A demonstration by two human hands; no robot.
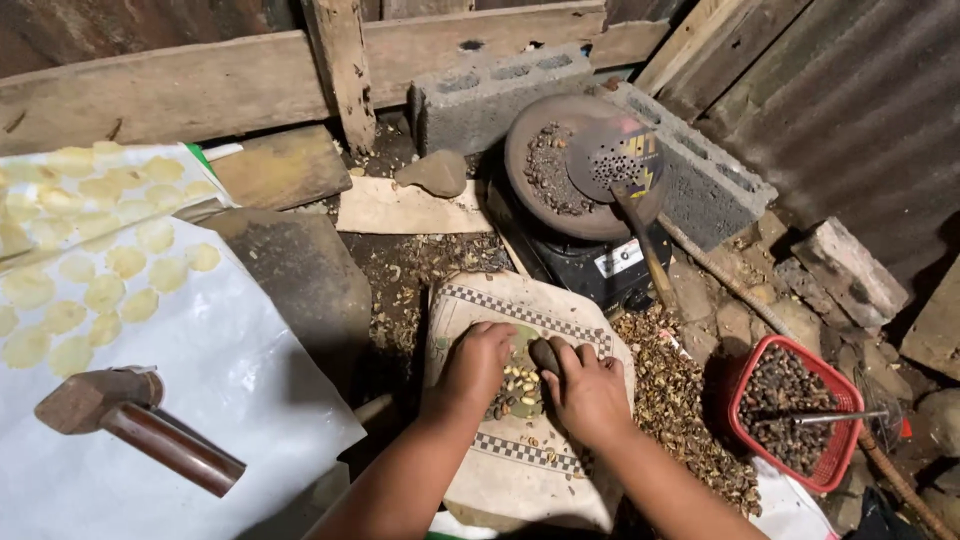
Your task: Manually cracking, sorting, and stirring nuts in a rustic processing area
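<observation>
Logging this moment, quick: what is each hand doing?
Left hand: curled, fingers down on the pile of nuts; a grip cannot be told.
Right hand: closed around a small dark stone.

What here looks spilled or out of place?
Broken shells lie heaped on the ground right of the cloth-covered slab, spreading toward the red basket. More husk litter lies scattered above it. The right hand grips a small stone; the left hand steadies the seeds.

Both hands (478, 365) (590, 390) over seeds (518, 385)
</observation>
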